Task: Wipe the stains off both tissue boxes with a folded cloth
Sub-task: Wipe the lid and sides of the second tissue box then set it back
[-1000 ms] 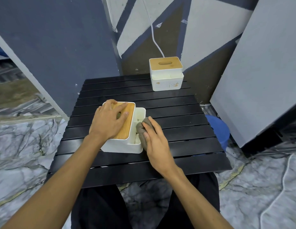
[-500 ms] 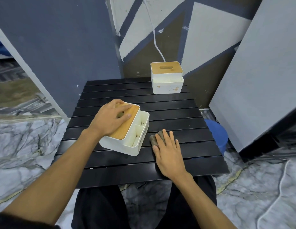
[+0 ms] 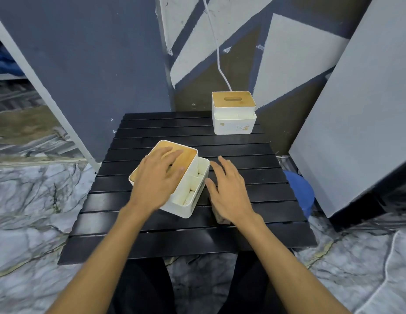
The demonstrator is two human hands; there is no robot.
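**Q:** Where are the tissue boxes?

**A:** Both sit on a black slatted table (image 3: pixel 174 241). The near tissue box (image 3: pixel 186 207) is white with a wooden lid (image 3: pixel 190 152) and stands at an angle close to the person. The far tissue box (image 3: pixel 233 125) stands at the table's back right edge. The brownish marks on its front are too small to make out. A white cable (image 3: pixel 218 53) runs down the wall behind it.

**Q:** And the hands?

**A:** The left hand (image 3: pixel 159 177) lies flat on the near lid, fingers straight and spread, blurred at the tips. The right hand (image 3: pixel 229 189) hovers just right of that box, fingers straight and apart, gripping nothing. Whether its thumb touches the box wall is unclear.

**Q:** The cloth?

**A:** The cloth (image 3: pixel 221 218) lies on the table, mostly hidden under the right wrist. Only a brownish corner shows.
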